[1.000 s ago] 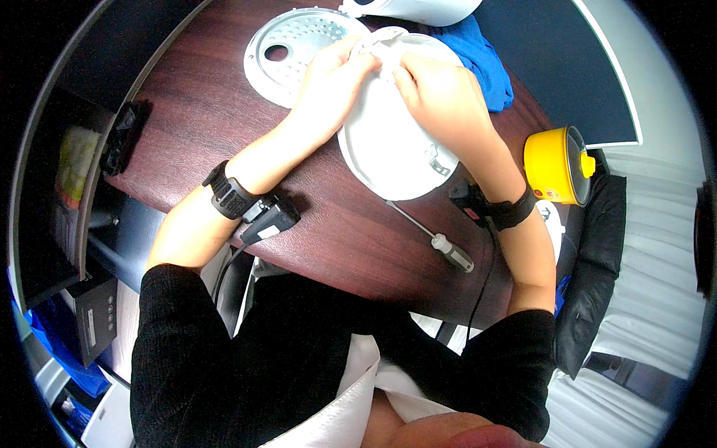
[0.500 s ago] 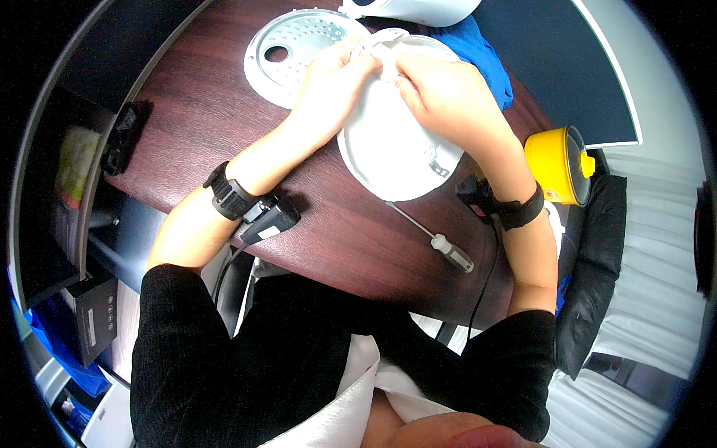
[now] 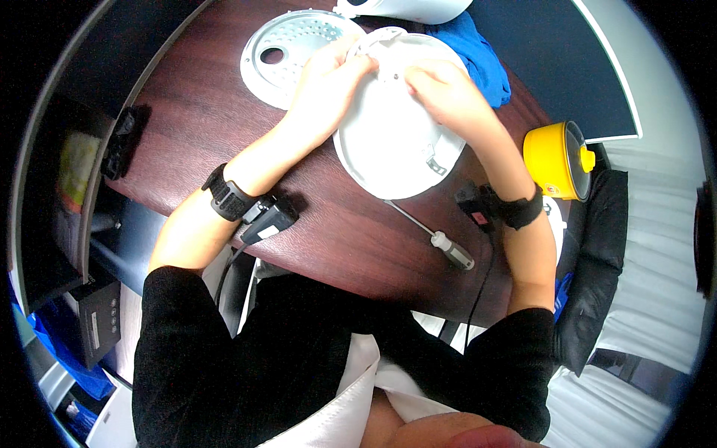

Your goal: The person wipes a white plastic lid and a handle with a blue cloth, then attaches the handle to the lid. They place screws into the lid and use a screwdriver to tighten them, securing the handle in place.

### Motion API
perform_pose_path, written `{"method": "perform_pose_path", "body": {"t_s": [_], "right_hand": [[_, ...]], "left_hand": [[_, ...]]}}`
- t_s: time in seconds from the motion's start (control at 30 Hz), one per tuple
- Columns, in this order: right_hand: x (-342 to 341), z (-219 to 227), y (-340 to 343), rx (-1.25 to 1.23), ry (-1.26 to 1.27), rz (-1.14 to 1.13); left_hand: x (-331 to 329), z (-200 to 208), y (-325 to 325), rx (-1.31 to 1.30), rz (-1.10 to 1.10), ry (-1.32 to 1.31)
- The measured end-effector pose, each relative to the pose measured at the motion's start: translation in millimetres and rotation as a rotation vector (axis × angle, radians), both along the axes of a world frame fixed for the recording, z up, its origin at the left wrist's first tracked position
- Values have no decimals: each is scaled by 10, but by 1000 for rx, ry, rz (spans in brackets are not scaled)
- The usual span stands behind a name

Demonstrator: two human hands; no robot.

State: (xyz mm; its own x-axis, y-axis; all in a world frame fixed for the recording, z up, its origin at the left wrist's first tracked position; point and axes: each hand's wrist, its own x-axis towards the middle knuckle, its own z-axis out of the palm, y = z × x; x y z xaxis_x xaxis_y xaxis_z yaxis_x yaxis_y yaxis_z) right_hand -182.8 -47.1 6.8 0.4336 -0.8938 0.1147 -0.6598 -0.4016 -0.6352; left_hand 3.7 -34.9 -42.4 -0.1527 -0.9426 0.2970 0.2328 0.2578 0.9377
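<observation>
One dark wooden table [image 3: 187, 142] bears the work. One white round lid [image 3: 396, 145] lies at its centre, already apart from one perforated metal plate [image 3: 287, 48] far left; fiddling at its far rim seems unfinished. Left hand [image 3: 328, 86] and right hand [image 3: 444, 93] both pinch that rim. One yellow pot [image 3: 553, 160] right, one screwdriver [image 3: 441, 239] near

Dark wooden table [image 3: 187, 134] bears white lid [image 3: 388, 142], perforated plate [image 3: 287, 45], screwdriver [image 3: 437, 237].
</observation>
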Motion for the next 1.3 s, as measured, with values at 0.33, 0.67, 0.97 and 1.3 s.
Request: {"method": "perform_pose_path", "body": {"t_s": [0.33,0.67,0.97,1.3], "right_hand": [[-1362,328,474,10,600,-245],[-2125,-70,842,217,874,-256],[-2217,-216,740,108,855,-180],[-2033,-105,719,105,655,-240]], "left_hand": [[36,-57,-17,5,71,-134],[-20,38,51,92,86,-32],[-13,77,66,61,123,-96],[0,33,35,99,46,-60]]}}
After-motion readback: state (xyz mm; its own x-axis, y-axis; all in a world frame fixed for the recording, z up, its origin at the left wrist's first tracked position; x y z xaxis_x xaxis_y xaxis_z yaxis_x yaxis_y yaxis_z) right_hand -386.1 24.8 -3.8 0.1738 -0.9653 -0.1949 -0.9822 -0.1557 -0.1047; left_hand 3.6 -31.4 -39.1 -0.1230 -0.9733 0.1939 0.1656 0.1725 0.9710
